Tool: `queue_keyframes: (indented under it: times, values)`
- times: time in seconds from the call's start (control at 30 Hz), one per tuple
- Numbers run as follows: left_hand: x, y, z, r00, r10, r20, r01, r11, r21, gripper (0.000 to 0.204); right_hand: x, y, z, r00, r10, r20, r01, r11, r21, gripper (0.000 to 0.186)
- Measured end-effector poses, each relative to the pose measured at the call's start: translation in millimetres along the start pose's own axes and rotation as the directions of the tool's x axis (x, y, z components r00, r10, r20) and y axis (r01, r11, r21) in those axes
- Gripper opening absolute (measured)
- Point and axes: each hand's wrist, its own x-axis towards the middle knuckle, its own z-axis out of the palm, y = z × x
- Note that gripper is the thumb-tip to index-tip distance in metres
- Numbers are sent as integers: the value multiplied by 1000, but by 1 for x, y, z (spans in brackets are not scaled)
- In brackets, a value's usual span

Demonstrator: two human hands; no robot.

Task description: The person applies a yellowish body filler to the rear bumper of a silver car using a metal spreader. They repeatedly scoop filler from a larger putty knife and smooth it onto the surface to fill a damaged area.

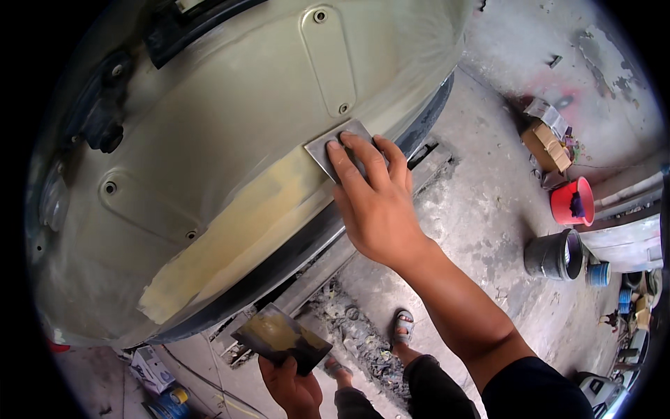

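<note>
Upper metal plate (322, 151) partly hidden behind the right fingers (368, 157)

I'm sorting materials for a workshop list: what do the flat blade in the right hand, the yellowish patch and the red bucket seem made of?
Flat blade in the right hand: probably metal, dull grey, with thin straight edges. Yellowish patch: likely filler paste, matte, streaked and ragged-edged; exact type unclear. Red bucket: probably plastic, smooth, evenly coloured.

Scuffed grey floor (481, 181) meets a pale wall (520, 35) (peeling in places).
</note>
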Motion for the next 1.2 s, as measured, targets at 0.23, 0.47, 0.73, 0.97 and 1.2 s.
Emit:
queue_keyframes:
  times: [0.23, 0.47, 0.73, 0.97, 1.2]
  values:
    - [0, -2, -2, 998, -25, -54, 26, 1000, 13, 64, -5, 1, 4, 999, 8, 32, -8, 1000, -7, 52]
    - [0, -4, -7, 1000, -23, -15, 23, 999, 22, 64, 3, -2, 9, 1000, -2, 19, 3, 999, -43, 55]
    - [0, -2, -1, 1000, -27, 14, 27, 1000, -1, 66, -21, 1, 0, 978, -31, 208, 46, 997, -68, 53]
    - [6, 2, 15, 995, -67, 75, 74, 992, -102, 70, -46, 8, -11, 961, -22, 277, 41, 997, -63, 50]
    - [19, 8, 33, 966, -77, 248, 135, 965, -226, 56, -99, -30, -72, 792, -302, 530, -544, 43, 838, 49]
